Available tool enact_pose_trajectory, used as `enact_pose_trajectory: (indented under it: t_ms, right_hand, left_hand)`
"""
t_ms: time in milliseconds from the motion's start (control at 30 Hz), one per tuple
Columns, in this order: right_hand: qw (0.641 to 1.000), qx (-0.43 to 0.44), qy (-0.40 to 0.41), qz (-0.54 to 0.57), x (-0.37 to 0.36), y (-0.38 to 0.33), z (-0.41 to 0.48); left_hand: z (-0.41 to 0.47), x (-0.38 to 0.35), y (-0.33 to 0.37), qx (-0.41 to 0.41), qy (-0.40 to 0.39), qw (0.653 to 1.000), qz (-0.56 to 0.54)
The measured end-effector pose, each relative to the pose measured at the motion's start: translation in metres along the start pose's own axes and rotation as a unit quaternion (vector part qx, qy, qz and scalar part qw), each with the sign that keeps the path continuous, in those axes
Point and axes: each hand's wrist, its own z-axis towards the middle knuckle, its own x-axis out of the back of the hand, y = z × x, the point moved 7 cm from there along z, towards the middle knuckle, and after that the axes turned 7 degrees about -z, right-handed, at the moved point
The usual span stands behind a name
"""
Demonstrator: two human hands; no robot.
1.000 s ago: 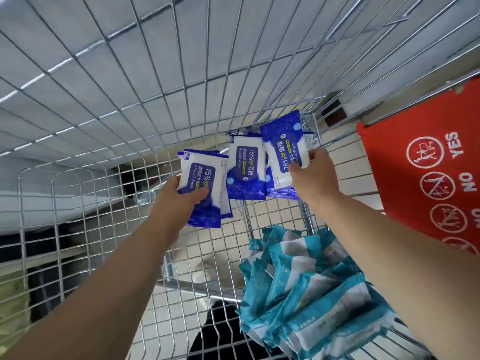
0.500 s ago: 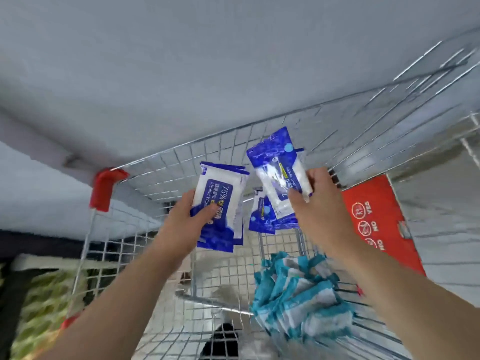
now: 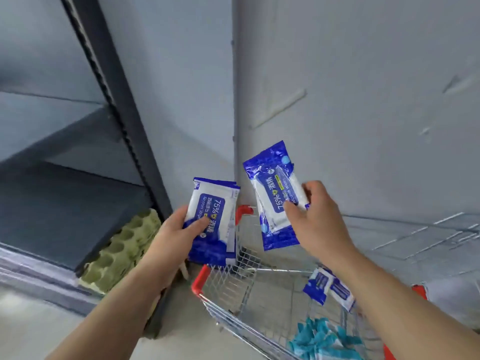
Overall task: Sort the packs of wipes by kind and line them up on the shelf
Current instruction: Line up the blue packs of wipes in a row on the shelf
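My left hand (image 3: 179, 233) grips a small stack of blue and white alcohol wipe packs (image 3: 213, 219), thumb across the front label. My right hand (image 3: 314, 216) pinches another blue and white alcohol wipe pack (image 3: 272, 196), held tilted and a little higher. Both sets are lifted above the wire shopping cart (image 3: 233, 289). In the cart lie more blue alcohol wipe packs (image 3: 327, 284) and a heap of teal and white wipe packs (image 3: 322, 341). A grey metal shelf (image 3: 65, 193) stands at the left, its boards bare where visible.
A dark shelf upright (image 3: 117, 113) runs down between the shelf and the grey wall (image 3: 350, 100). A green egg carton (image 3: 122, 250) sits on the lower shelf edge near my left wrist. The cart has red corner caps (image 3: 198, 280).
My view has swung up from inside the cart to the shelf and wall. Both hands have lifted their blue packs out of the cart and moved them left, toward the shelf.
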Motion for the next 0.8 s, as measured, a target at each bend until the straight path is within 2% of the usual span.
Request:
enact_pose_trajectory:
  t_ms: [233,433,633,800]
  right_hand:
    - [0.992,0.113,-0.043,0.038,-0.051,-0.183,-0.008]
    - [0.978,0.189,-0.065,0.061,-0.145,-0.349,-0.024]
    - [0.967,0.230,-0.078,0.078,-0.246,-0.493,-0.046]
    - [0.967,0.231,-0.094,0.047,-0.315,-0.568,-0.033]
  left_hand:
    - [-0.055,0.155,0.091,-0.100,0.097,0.989,-0.045]
    - [-0.080,0.327,0.142,-0.147,0.181,0.970,-0.076]
    - [-0.083,0.493,0.185,-0.161,0.235,0.957,-0.049]
    - [-0.060,0.592,0.213,-0.171,0.256,0.951,-0.026]
